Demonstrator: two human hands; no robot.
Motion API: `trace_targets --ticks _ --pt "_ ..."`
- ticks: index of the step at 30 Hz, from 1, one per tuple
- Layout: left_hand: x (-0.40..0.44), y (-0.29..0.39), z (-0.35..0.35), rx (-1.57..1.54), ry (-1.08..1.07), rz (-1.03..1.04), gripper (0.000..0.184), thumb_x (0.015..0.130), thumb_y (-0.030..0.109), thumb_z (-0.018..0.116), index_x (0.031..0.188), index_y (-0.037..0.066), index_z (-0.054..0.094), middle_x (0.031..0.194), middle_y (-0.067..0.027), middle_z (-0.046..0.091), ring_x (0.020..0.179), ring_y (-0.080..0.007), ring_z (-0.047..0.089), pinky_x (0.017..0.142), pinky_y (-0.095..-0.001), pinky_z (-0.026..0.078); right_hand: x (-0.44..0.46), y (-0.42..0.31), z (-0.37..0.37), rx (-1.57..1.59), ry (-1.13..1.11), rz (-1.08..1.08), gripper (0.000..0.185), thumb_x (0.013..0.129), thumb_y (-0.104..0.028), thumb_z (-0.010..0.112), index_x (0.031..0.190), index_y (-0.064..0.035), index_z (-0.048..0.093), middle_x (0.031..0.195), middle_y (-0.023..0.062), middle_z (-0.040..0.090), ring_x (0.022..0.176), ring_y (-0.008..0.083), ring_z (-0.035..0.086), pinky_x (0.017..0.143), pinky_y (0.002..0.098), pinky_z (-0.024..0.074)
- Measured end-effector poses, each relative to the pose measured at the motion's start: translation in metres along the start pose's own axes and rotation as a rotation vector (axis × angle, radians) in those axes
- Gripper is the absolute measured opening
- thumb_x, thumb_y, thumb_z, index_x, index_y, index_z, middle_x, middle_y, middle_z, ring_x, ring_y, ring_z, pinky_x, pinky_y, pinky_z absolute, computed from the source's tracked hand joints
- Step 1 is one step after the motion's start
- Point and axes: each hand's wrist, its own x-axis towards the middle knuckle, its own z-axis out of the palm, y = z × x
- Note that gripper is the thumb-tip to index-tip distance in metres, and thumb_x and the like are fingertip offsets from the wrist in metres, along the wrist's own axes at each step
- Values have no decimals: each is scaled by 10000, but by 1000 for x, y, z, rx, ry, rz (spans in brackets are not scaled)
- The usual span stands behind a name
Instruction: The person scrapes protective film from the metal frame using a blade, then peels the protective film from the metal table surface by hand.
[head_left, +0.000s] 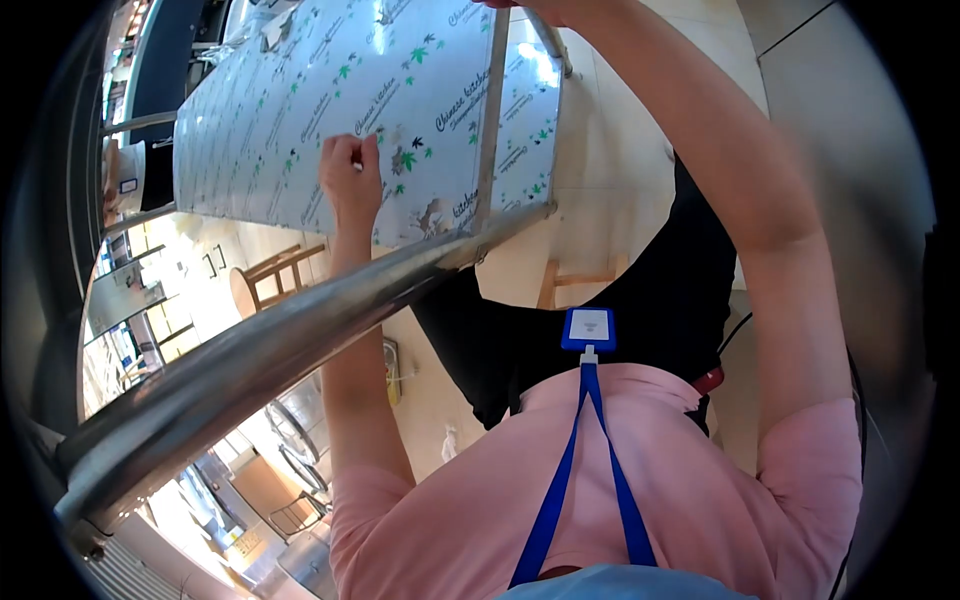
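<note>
My left hand [352,180] is closed in front of a panel [290,120] covered with printed film showing green leaves and lettering; the fingers are curled, and what they hold, if anything, is too small to name. The left forearm passes behind a thick metal tube [270,345]. At the top edge of the view, my right hand [545,8] is mostly cut off, near the upper end of a narrow metal bar [490,120] that crosses the panel. Torn film shows near the panel's lower right corner.
A wooden stool [270,280] stands beyond the tube at the left. Another wooden piece [580,280] is between the legs. A blue badge [589,328] hangs on a lanyard. Part of another person [128,185] shows at the far left.
</note>
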Motion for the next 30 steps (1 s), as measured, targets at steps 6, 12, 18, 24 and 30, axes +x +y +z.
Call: trace_targets --ticks 6,12,18,24,30 --pt "-19 -11 5 -184 38 -236 175 753 71 650 687 -6 508 704 -78 544 608 -129 507 558 -237 412 2 75 -39 132 207 293 124 736 -99 551 760 18 585 638 84 567 529 159 538 480 291 435" --pt "-26 -4 2 73 -53 73 82 757 49 610 766 -4 547 794 -130 539 695 -234 531 620 -307 430 -4 121 -24 324 227 379 221 807 -167 536 937 8 572 830 54 583 708 128 559 596 239 454" --pt "-47 -4 10 26 85 -15 96 739 -10 591 804 -13 522 802 -145 499 737 -284 503 638 -345 411 41 137 -16 291 251 176 320 850 -164 508 1110 22 522 941 38 578 822 125 540 709 239 436" --pt "-52 -6 8 40 109 -30 121 759 -59 539 873 -24 521 813 -154 526 720 -290 519 618 -334 431 65 115 -16 -139 406 -13 308 811 -187 550 1052 2 579 897 86 626 803 168 579 715 273 447" --pt "-48 -3 11 141 124 15 159 781 -67 501 932 -30 534 853 -162 530 749 -297 531 631 -339 447 72 119 -16 -456 518 -272 192 778 -174 567 871 -16 623 777 133 628 705 249 601 680 315 468"
